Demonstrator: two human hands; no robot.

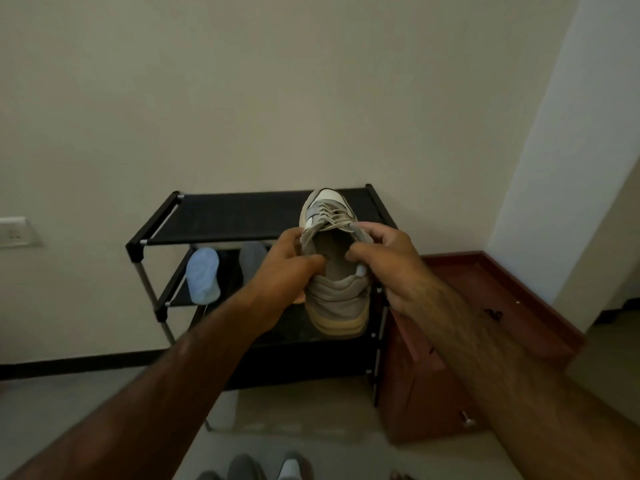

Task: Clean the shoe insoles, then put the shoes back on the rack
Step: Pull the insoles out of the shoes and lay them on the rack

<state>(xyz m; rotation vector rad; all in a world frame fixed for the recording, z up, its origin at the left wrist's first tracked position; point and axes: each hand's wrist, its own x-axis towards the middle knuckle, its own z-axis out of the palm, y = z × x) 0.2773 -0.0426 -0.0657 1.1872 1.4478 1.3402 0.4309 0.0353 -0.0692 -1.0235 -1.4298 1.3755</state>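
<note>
Both hands hold a grey sneaker (334,271) up in front of the black shoe rack (242,216). The left hand (287,268) and right hand (388,261) each grip the collar, fingers (356,252) curled into its opening. A pale blue shoe (202,275) sits on the middle shelf.

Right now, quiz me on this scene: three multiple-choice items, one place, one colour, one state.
1. Where is the blue shoe? A top shelf; B lower shelf, left; C floor.
2. What colour is the rack? A white; B black; C red.
3. How is the sneaker held? A by both hands; B by neither; C by one hand alone.
Answers: 1 B, it sits below the top shelf, left. 2 B, frame and shelves are black. 3 A, left hand and right hand grip its collar.
</note>
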